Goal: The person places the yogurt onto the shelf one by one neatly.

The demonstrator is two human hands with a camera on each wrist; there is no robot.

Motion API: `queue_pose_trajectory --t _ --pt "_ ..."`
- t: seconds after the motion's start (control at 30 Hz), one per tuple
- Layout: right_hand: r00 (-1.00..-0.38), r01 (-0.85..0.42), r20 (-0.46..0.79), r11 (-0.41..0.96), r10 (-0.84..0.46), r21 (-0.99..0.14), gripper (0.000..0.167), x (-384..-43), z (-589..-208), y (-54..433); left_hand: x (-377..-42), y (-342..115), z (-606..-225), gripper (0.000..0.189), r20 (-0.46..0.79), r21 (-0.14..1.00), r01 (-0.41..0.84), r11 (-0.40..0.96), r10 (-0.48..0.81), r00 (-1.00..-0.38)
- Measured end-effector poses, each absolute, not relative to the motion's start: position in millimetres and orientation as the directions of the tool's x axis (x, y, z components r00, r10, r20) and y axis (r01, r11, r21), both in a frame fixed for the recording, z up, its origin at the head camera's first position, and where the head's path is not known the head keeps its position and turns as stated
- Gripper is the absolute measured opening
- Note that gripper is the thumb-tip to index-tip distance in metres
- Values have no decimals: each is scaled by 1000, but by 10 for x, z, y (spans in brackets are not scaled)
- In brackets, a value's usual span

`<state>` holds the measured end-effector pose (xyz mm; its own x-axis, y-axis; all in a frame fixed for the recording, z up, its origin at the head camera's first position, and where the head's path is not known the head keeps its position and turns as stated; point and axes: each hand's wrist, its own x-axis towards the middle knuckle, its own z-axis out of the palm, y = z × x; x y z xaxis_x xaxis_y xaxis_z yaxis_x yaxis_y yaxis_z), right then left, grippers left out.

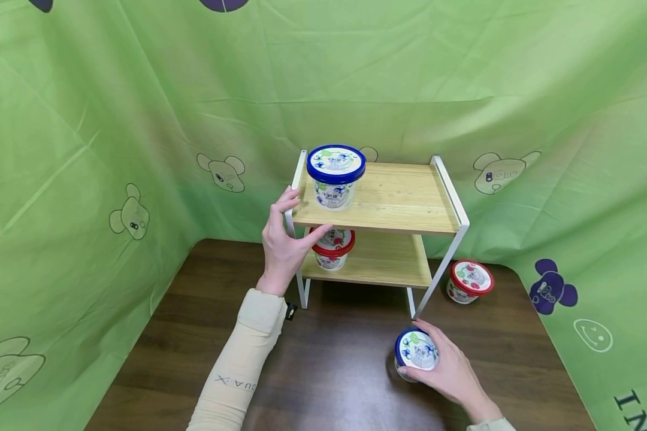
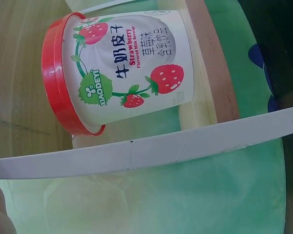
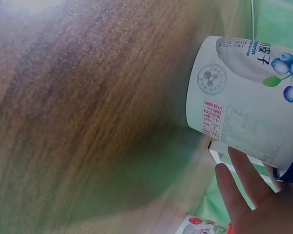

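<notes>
My left hand [image 1: 286, 242] holds the left front corner of a two-tier shelf rack [image 1: 404, 194], fingers at the white post and thumb across the upper board's front edge. Beside those fingers, a blue-lidded blueberry cup [image 1: 336, 179] stands upright on the upper board. A red-lidded strawberry cup [image 2: 127, 73] stands on the lower board, partly behind the thumb. My right hand [image 1: 453, 371] grips another blue-lidded blueberry cup [image 3: 249, 102], thumb and fingers around its sides, low over the table in front of the rack. Whether its base touches the table, I cannot tell.
Another red-lidded strawberry cup [image 1: 470, 281] stands on the brown table [image 1: 323, 371] to the right of the rack. Green printed cloth [image 1: 410, 72] hangs close behind the rack and along both sides of the table.
</notes>
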<state>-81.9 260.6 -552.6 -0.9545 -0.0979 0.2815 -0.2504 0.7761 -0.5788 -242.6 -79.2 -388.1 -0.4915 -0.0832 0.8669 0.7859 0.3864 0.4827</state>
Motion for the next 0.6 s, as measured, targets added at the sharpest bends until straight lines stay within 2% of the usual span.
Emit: queue_pose_trajectory --t 0.6 --pt "-961 -239 254 793 -110 -561 104 -812 -5526 2607 -2419 -785 -3871 74 868 481 786 388 -84 -489"
